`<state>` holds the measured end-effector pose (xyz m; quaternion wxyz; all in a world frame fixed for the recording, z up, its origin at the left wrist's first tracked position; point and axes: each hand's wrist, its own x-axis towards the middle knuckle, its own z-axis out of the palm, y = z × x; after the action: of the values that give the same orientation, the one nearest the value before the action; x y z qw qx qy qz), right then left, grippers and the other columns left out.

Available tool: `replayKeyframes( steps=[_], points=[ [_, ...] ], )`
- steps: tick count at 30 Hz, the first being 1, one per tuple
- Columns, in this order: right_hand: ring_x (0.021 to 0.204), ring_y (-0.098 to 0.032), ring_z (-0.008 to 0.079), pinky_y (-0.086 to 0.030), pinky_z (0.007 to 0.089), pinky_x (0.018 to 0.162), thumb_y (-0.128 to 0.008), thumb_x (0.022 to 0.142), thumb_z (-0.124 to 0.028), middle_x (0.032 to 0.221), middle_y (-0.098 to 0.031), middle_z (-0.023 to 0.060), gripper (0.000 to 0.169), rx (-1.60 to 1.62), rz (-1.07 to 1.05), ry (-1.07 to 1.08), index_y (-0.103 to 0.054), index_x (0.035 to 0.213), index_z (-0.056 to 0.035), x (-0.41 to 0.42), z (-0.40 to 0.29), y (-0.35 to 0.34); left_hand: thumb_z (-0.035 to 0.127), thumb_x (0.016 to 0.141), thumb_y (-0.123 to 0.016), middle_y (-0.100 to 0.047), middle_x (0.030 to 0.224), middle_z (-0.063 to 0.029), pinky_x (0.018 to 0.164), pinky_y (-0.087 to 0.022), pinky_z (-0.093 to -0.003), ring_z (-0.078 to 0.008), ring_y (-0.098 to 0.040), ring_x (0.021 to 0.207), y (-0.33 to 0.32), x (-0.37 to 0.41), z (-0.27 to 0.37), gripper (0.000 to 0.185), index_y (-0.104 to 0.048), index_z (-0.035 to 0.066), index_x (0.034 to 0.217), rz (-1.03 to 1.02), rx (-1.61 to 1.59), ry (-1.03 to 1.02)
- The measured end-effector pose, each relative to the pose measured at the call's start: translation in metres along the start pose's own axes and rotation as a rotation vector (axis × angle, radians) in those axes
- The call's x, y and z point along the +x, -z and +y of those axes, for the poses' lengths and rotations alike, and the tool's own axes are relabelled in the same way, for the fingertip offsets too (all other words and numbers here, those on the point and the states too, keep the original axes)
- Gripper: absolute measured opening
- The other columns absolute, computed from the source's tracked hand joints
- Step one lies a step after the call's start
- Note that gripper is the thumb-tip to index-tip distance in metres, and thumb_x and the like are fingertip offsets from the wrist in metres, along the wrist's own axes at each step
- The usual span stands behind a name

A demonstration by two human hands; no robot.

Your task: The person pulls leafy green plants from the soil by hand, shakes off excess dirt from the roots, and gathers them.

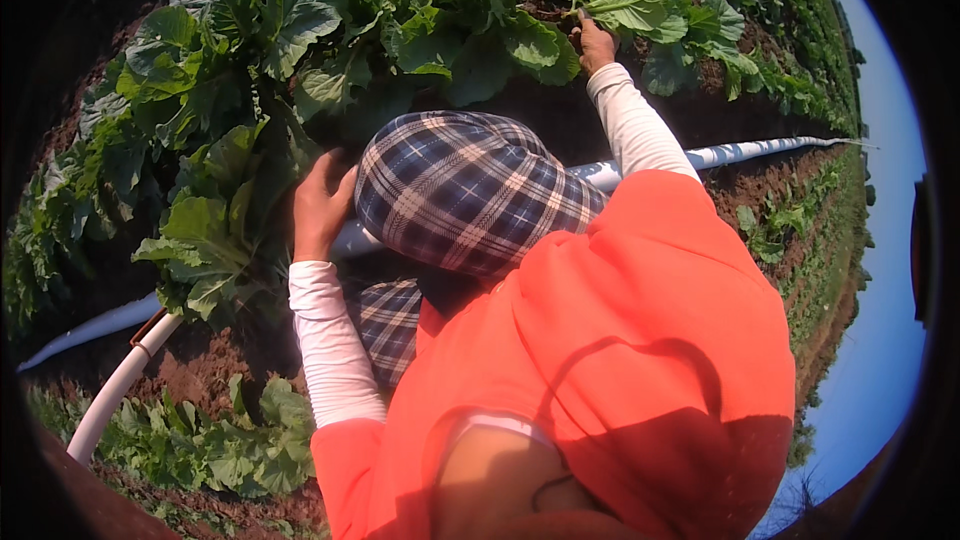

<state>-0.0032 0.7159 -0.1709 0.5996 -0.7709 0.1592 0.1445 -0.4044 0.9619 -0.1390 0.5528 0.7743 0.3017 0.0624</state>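
Note:
At the upper right, my right hand (598, 46) grips the base of a pale green leafy plant (626, 7) at the edge of the crop row. Its fingertips are partly hidden by the stem. My left hand (322, 202) is beside my plaid-covered knee (465, 187), thumb towards the cloth. Deep shade hides its fingertips, so I cannot tell whether they hold anything. Close to the left of that hand, a large clump of leafy greens (202, 240) spreads over the furrow. Broad leaves (307, 15) of the row rise in front of me.
A white pipe (724, 155) runs along the furrow, passing behind my knee. Another pale pipe (124, 386) with a brown piece on it slants at the lower left. Lower greens (217, 442) grow in reddish soil (202, 364) behind me. Field rows extend to the right.

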Motion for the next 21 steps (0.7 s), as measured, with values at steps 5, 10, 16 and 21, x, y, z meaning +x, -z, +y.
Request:
replayKeyframes(
  steps=[5,10,16,21],
  points=[
    [0.079,-0.056,0.0144,-0.046,0.0261,0.066,-0.057,0.079,-0.025,0.091,-0.059,0.0081,0.028,0.086,-0.324,-0.048,-0.059,0.093,-0.002,-0.008,0.041,0.046,0.024,0.076,-0.061,-0.06,0.098,-0.0176,0.077,-0.044,-0.0298,-0.0257,-0.059,0.088,-0.001,0.003,0.009,0.039,-0.054,0.001,0.107,-0.007,0.031,-0.019],
    [0.091,-0.054,0.0164,-0.043,0.0317,0.082,-0.056,0.081,-0.032,0.1,-0.057,0.0054,0.037,0.24,-0.659,-0.299,-0.053,0.106,-0.005,-0.094,0.073,0.036,0.023,0.076,-0.061,-0.059,0.099,-0.0175,0.078,-0.044,-0.0295,-0.0252,-0.059,0.09,0.004,-0.005,0.009,0.039,-0.054,0.001,0.108,0.022,-0.008,0.023],
    [0.082,-0.054,0.0129,-0.045,0.0251,0.071,-0.057,0.081,-0.02,0.09,-0.058,0.0028,0.025,-0.147,-0.688,-0.132,-0.054,0.101,-0.0056,-0.091,0.058,0.012,0.023,0.076,-0.061,-0.059,0.1,-0.0176,0.079,-0.044,-0.0295,-0.025,-0.058,0.092,0.004,-0.009,0.005,0.039,-0.053,0.002,0.109,0.039,-0.02,-0.002],
    [0.077,-0.056,0.0298,-0.045,0.035,0.068,-0.051,0.078,-0.017,0.087,-0.059,0.0146,0.024,-0.665,-0.858,0.735,-0.056,0.097,-0.0029,-0.077,0.076,0.013,0.022,0.076,-0.061,-0.059,0.102,-0.0177,0.08,-0.043,-0.0295,-0.0261,-0.058,0.094,0.007,-0.01,0.007,0.04,-0.053,0.0,0.109,0.033,-0.02,0.019]
  ],
)
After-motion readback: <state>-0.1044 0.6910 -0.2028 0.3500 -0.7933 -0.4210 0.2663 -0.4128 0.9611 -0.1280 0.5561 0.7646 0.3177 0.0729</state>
